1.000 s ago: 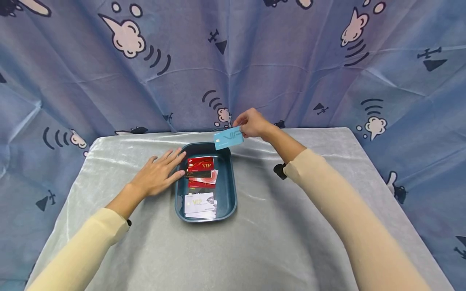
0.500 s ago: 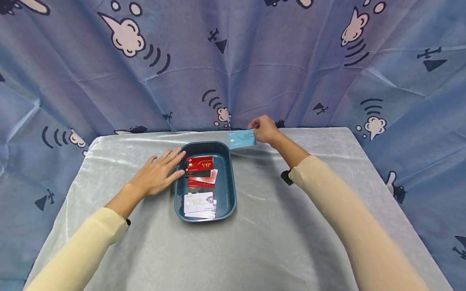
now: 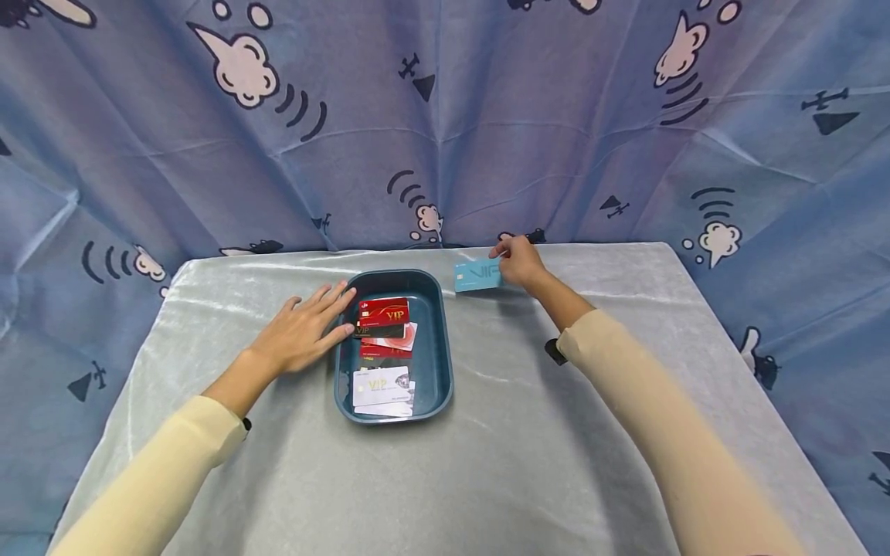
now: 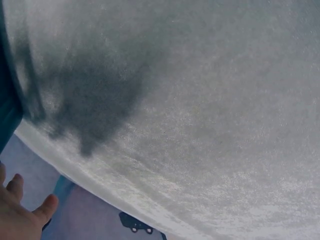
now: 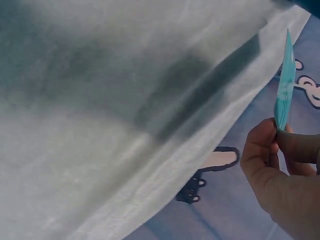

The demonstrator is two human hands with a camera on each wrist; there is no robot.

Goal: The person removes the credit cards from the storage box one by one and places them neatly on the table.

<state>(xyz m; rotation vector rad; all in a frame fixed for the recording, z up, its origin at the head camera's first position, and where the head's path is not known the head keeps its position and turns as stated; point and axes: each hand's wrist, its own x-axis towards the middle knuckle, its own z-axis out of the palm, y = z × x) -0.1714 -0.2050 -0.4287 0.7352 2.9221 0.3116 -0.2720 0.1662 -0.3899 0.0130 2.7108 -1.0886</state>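
Note:
My right hand pinches a light blue VIP card by its right end, to the right of a dark blue tray. In the right wrist view the card appears nearly edge-on between thumb and fingers, above the cloth. My left hand rests at the tray's left rim with fingers spread. Inside the tray lie a red VIP card, a black card, a pink-and-white card and a white VIP card. Other cards are partly hidden beneath these.
A pale grey velvety cloth covers the table. Behind it hangs a blue-purple patterned curtain, close to the table's back edge. A shadow of the right hand falls on the cloth.
My right hand has carried the blue card rightward and down, from over the tray's back right corner to beside the tray. The left hand and tray have stayed put.

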